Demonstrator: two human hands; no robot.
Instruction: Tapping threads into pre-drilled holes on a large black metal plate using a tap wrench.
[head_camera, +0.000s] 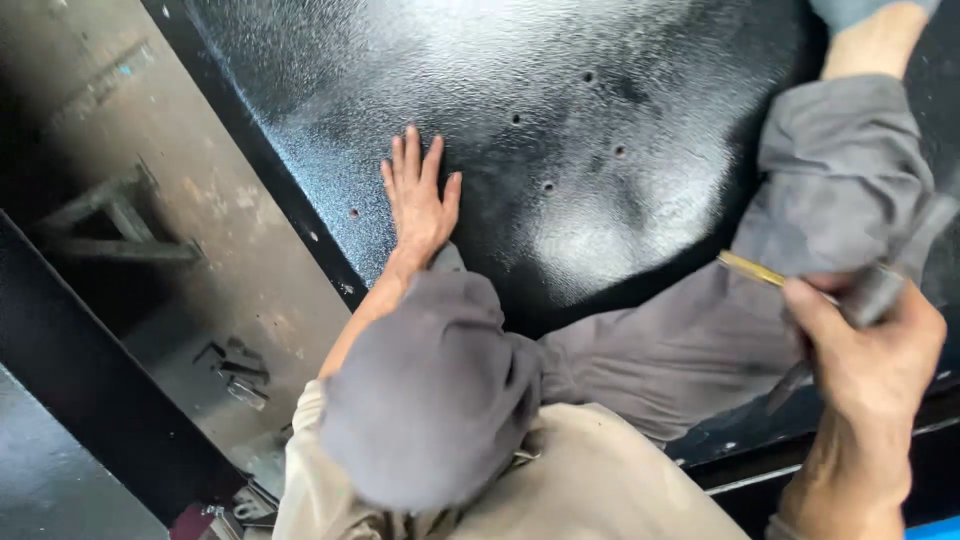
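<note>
My left hand (420, 200) lies flat, fingers spread, on a large black textured metal sheet (520, 90), close to a small hole (352, 213). My right hand (865, 355) is at the right, closed around a dark-handled tool (880, 285); a thin yellow rod (752, 268) sticks out of the grip to the left. The tool is blurred and its kind is unclear. My bent knee in grey trousers (430, 390) is in the middle, and my other leg (840, 180) stretches across the sheet with a bare foot (880, 40) at the top right.
Several small holes (548, 186) dot the sheet's middle. Left of the sheet's black edge (290, 210) lies a dusty concrete floor (240, 260) with a metal frame (110, 220) and small dark metal pieces (238, 372). A black beam (90, 390) crosses the lower left.
</note>
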